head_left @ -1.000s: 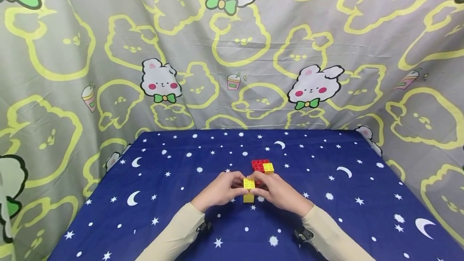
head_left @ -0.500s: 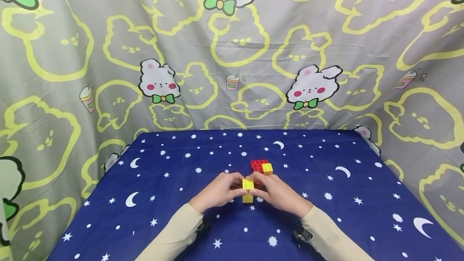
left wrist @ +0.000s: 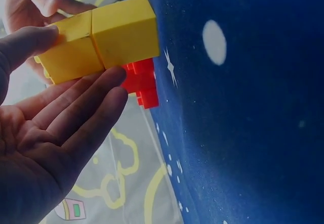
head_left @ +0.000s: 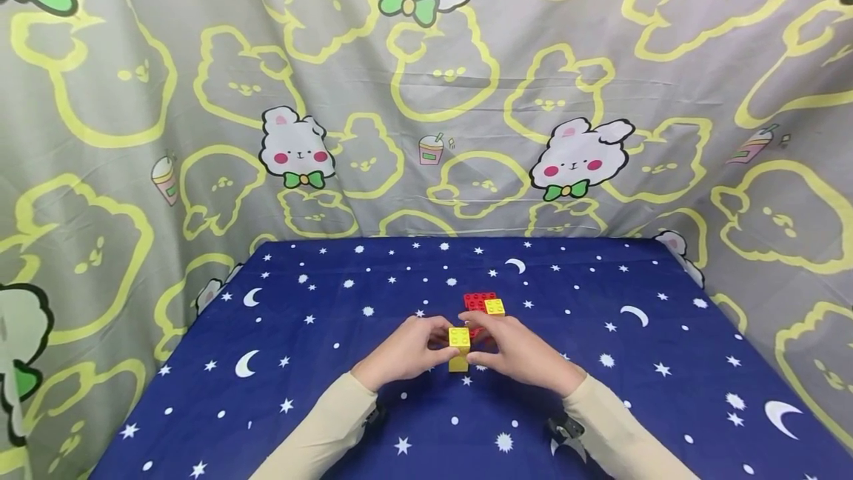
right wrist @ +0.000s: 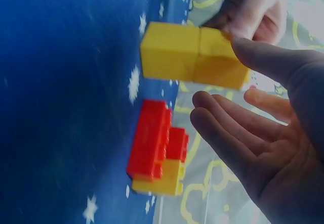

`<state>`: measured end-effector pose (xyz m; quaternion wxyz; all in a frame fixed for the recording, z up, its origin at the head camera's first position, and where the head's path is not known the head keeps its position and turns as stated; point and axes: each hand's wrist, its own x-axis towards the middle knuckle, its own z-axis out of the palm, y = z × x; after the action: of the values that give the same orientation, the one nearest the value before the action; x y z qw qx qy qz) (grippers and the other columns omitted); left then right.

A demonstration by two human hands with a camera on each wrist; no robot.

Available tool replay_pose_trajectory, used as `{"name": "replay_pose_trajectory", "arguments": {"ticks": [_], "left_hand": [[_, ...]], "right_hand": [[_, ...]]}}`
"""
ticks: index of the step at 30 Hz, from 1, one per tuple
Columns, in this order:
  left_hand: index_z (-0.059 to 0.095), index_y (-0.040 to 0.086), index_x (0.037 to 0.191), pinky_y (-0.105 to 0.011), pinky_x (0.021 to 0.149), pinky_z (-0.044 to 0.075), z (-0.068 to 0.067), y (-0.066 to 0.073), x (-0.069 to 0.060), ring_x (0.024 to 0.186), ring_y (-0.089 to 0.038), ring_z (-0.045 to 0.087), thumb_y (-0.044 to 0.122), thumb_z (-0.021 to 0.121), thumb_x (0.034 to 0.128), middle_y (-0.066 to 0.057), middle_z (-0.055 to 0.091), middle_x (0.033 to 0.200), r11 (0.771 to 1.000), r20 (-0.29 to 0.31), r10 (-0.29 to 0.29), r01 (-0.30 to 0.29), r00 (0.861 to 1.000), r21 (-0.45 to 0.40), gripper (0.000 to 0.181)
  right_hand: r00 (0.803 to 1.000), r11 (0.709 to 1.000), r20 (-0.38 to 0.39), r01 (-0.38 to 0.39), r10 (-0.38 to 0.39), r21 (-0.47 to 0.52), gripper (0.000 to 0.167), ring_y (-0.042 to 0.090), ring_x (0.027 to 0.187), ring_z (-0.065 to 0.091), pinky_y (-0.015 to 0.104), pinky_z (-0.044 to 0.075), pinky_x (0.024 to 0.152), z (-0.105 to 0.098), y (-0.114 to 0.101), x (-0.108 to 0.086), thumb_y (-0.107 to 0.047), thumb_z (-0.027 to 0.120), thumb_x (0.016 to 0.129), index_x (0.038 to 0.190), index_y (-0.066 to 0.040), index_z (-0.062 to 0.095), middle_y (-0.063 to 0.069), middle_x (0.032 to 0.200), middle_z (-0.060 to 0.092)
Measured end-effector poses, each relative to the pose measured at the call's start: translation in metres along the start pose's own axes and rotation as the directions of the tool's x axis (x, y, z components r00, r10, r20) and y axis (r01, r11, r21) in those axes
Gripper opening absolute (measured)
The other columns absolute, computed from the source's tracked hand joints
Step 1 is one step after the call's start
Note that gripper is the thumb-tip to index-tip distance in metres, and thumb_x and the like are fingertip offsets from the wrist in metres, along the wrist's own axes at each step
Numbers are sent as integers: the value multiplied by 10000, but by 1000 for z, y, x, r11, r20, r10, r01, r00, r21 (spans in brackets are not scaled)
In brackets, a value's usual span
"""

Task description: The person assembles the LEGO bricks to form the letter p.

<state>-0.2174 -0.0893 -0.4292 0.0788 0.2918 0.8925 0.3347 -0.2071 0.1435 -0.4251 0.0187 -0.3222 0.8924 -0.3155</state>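
Head view shows both hands over a dark blue tablecloth (head_left: 433, 450), meeting at two yellow blocks stacked one on the other. The upper yellow block (head_left: 459, 339) sits squarely on the lower yellow block (head_left: 458, 364), its studs facing up, and the pair stands upright near the middle of the cloth. The left hand (head_left: 406, 350) pinches the upper block: the left wrist view has the thumb lying on one side and fingertips against another, with the palm turned toward the stack. The right hand (head_left: 523, 350) is spread, thumb and fingers wide apart beside the stack; its thumb tip comes so close to the yellow side that I cannot tell whether the two touch. Just beyond the stack and a little to the right are joined red bricks (right wrist: 147, 143), with a small yellow block (head_left: 494, 307) set against them at one end; the right hand partly hides this group in the head view. Pale sleeves (head_left: 326, 421) cover both forearms, and a dark wrist device (head_left: 566, 428) sits by the right cuff. Behind the table hangs a grey curtain (head_left: 373, 95), printed with yellow outlines and white rabbit heads wearing green bows.
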Motion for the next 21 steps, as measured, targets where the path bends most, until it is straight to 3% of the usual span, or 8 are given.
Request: {"name": "replay_pose_trajectory", "arguments": {"ticks": [9, 21], "left_hand": [[703, 99, 1135, -247, 863, 584, 1, -2, 1, 938, -59, 708, 279, 765, 939, 4, 758, 1055, 1000, -6, 3, -3, 1000, -19, 273], [710, 117, 1135, -224, 829, 573, 1, -2, 1, 875, -11, 670, 296, 757, 945, 47, 748, 1018, 1000, -4, -14, 14, 1000, -17, 265]], "right_hand": [[995, 1000, -93, -31, 31, -5, 509, 248, 1023, 713, 463, 597, 864, -20, 6, -3, -215, 806, 898, 1350, -69, 623, 109, 1187, 711], [980, 998, -200, -36, 26, -47, 407, 164, 942, 697, 351, 598, 793, -26, 34, -4, -175, 808, 895, 1273, -92, 685, 68, 1127, 724]]}}
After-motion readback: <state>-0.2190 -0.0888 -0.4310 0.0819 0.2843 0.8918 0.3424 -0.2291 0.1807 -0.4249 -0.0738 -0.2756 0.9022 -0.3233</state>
